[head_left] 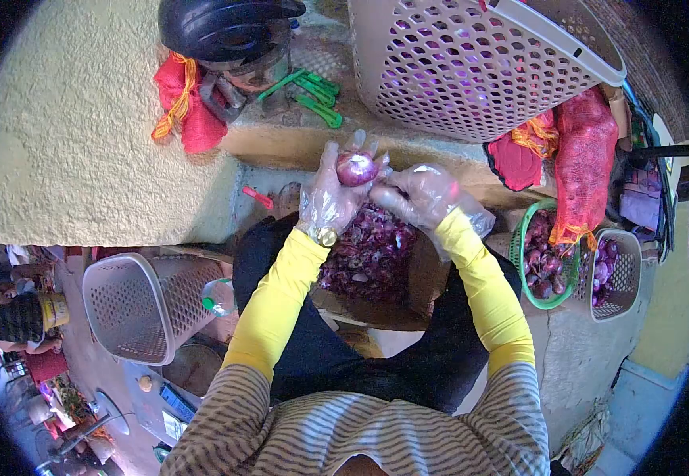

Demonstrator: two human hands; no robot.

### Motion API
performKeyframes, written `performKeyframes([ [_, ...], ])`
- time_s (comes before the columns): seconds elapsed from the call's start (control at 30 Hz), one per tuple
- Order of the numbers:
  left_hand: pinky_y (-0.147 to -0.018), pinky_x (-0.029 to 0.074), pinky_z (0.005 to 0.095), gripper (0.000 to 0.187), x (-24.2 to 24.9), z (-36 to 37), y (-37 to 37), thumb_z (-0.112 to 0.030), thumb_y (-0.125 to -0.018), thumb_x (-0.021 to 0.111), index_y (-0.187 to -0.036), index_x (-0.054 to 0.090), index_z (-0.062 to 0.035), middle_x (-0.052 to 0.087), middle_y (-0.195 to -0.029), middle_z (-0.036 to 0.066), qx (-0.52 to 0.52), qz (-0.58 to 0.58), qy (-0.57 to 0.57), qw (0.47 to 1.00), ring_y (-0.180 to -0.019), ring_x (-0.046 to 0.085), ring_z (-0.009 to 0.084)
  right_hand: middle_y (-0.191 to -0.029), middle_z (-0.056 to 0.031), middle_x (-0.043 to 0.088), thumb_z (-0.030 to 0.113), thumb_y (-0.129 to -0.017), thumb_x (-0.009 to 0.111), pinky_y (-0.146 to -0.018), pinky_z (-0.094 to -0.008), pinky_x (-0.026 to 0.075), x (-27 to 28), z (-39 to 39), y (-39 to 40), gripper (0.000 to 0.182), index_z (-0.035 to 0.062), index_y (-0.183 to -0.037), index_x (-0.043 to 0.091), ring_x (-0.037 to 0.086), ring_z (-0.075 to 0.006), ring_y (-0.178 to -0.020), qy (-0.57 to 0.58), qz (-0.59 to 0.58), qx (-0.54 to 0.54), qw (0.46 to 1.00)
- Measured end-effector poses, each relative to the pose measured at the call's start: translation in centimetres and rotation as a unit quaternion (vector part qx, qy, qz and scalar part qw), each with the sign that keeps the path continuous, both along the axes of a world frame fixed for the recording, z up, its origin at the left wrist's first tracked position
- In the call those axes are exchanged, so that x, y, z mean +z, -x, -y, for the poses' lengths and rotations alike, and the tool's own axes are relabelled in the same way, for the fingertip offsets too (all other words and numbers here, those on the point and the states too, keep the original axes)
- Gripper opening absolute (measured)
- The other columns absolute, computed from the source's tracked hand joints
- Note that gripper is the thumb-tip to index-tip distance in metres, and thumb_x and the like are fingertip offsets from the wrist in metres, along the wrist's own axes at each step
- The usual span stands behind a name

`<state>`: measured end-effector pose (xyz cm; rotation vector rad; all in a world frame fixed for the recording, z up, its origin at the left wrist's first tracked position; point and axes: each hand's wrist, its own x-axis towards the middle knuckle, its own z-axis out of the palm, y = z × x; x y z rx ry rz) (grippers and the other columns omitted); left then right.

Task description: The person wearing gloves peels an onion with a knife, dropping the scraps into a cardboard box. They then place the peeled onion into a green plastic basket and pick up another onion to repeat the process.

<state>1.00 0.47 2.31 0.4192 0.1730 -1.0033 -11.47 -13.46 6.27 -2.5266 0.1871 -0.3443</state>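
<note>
My left hand (332, 194), in a clear plastic glove with a wristwatch below it, is closed around a purple-red onion (357, 168). Close beside the onion, my right hand (425, 195), gloved too, has its fingers curled together; what they hold, if anything, is hidden. Beneath both hands lies a heap of purple onion skins (372, 254) in a cardboard box (427, 278) between my knees. Yellow sleeves cover both forearms.
A big perforated basket (471, 75) stands ahead, near red mesh sacks (586, 159) and green-handled tools (316, 94). Onions fill a green basket (570, 282) at right, beside a smaller grey basket (622, 297). Another basket (126, 305) lies left, near a bottle (219, 297). People appear far left.
</note>
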Motion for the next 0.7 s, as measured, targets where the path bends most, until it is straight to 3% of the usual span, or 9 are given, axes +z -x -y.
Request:
performKeyframes([
  [0.07, -0.101, 0.049, 0.0596, 0.053, 0.2, 0.0, 0.0, -0.045, -0.106, 0.045, -0.137, 0.045, -0.0017, 0.054, -0.136, 0.021, -0.026, -0.017, 0.019, 0.999, -0.122, 0.056, 0.0432, -0.072, -0.0112, 0.069, 0.071, -0.070, 0.075, -0.065, -0.0467, 0.053, 2.2, 0.1, 0.2, 0.062, 0.0109, -0.085, 0.071, 0.067, -0.0332, -0.067, 0.034, -0.107, 0.036, 0.993],
  [0.2, -0.100, 0.051, 0.0586, 0.054, -0.4, 0.0, 0.2, -0.045, -0.106, 0.044, -0.138, 0.044, -0.0016, 0.055, -0.137, 0.021, -0.045, -0.005, -0.003, 0.999, -0.122, 0.057, 0.0408, -0.071, -0.0109, 0.069, 0.072, -0.066, 0.078, -0.064, -0.0444, 0.052, 2.3, 0.0, 0.2, 0.064, 0.0107, -0.083, 0.070, 0.067, -0.0321, -0.067, -0.015, -0.075, -0.024, 0.997],
  [0.3, -0.099, 0.053, 0.0545, 0.056, -0.5, -0.1, 0.4, -0.046, -0.106, 0.044, -0.135, 0.048, 0.0007, 0.060, -0.128, 0.021, -0.084, 0.000, 0.027, 0.996, -0.118, 0.060, 0.0367, -0.065, -0.0069, 0.065, 0.064, -0.061, 0.086, -0.060, -0.0380, 0.051, 1.3, 0.2, 0.0, 0.059, 0.0105, -0.080, 0.068, 0.066, -0.0259, -0.061, 0.011, -0.039, -0.074, 0.996],
  [0.37, -0.098, 0.055, 0.0493, 0.057, -1.6, -0.1, 0.4, -0.048, -0.105, 0.045, -0.130, 0.052, 0.0028, 0.063, -0.120, 0.020, -0.120, 0.001, 0.027, 0.992, -0.111, 0.064, 0.0336, -0.070, -0.0061, 0.067, 0.061, -0.064, 0.086, -0.062, -0.0382, 0.051, 0.1, 0.6, -0.3, 0.060, 0.0128, -0.098, 0.073, 0.066, -0.0255, -0.064, 0.043, -0.003, -0.039, 0.998],
  [0.4, -0.098, 0.055, 0.0493, 0.057, -1.3, -0.1, 0.5, -0.048, -0.105, 0.045, -0.130, 0.052, 0.0028, 0.063, -0.120, 0.020, -0.121, 0.000, 0.026, 0.992, -0.111, 0.064, 0.0336, -0.070, -0.0061, 0.067, 0.061, -0.064, 0.086, -0.062, -0.0382, 0.051, 0.1, 0.6, -0.3, 0.060, 0.0128, -0.098, 0.073, 0.066, -0.0255, -0.064, 0.043, -0.003, -0.039, 0.998],
  [0.47, -0.097, 0.054, 0.0485, 0.062, -0.7, -0.2, 0.6, -0.054, -0.104, 0.042, -0.127, 0.054, 0.0021, 0.061, -0.125, 0.021, -0.118, 0.006, -0.012, 0.993, -0.107, 0.064, 0.0333, -0.074, -0.0058, 0.068, 0.059, -0.070, 0.083, -0.064, -0.0394, 0.052, 0.1, 0.5, -0.5, 0.063, 0.0148, -0.114, 0.073, 0.067, -0.0262, -0.067, 0.045, -0.045, -0.034, 0.997],
  [0.6, -0.099, 0.053, 0.0472, 0.057, 0.7, -0.2, 0.9, -0.049, -0.104, 0.048, -0.121, 0.054, 0.0045, 0.062, -0.119, 0.020, -0.118, -0.015, 0.056, 0.991, -0.108, 0.063, 0.0323, -0.074, -0.0070, 0.068, 0.057, -0.077, 0.079, -0.065, -0.0408, 0.052, 0.0, 0.2, -0.5, 0.059, 0.0146, -0.118, 0.072, 0.067, -0.0271, -0.068, 0.052, -0.056, -0.032, 0.997],
  [0.7, -0.097, 0.054, 0.0456, 0.049, 1.4, 0.0, 0.8, -0.040, -0.104, 0.054, -0.128, 0.054, 0.0033, 0.062, -0.118, 0.019, -0.073, -0.047, 0.035, 0.996, -0.105, 0.062, 0.0291, -0.073, -0.0096, 0.067, 0.053, -0.083, 0.074, -0.065, -0.0417, 0.051, -0.4, 0.3, -0.5, 0.048, 0.0120, -0.108, 0.074, 0.067, -0.0289, -0.068, 0.038, -0.035, -0.046, 0.998],
])
